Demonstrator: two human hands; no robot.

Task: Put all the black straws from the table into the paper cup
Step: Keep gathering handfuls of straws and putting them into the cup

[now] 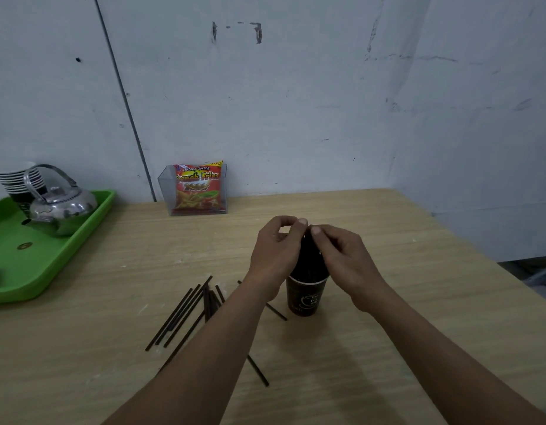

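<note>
The paper cup (307, 297) is standing upright near the middle of the table (388, 240), dark brown with a pale rim band and a faint printed emblem, and a dark bundle of straws (310, 256) is rising out of its mouth. Both hands are meeting at the bundle's top: the left hand (276, 253) is curling in from nine o'clock and the right hand (342, 256) from three o'clock, fingertips pinching together over the straw ends, though whether they are gripping one straw or several is hard to tell. To do this well, the person is probably wanting to keep the ends gathered and lower them straight down, since the light cup looks easy to tip if nudged sideways. At about eight o'clock from the cup, loose straws (179, 317) are lying fanned on the table, thin, stiff, matte black, some crossing, some hidden under the left forearm. The table is showing a pale wood-grain laminate. Farther off at ten o'clock, a shiny metal kettle (60, 205) and stacked cups (18, 182) are sitting on a glossy green tray (35, 271), and at eleven o'clock a red snack bag (198, 188) is standing in a clear plastic holder (166, 191).
</note>
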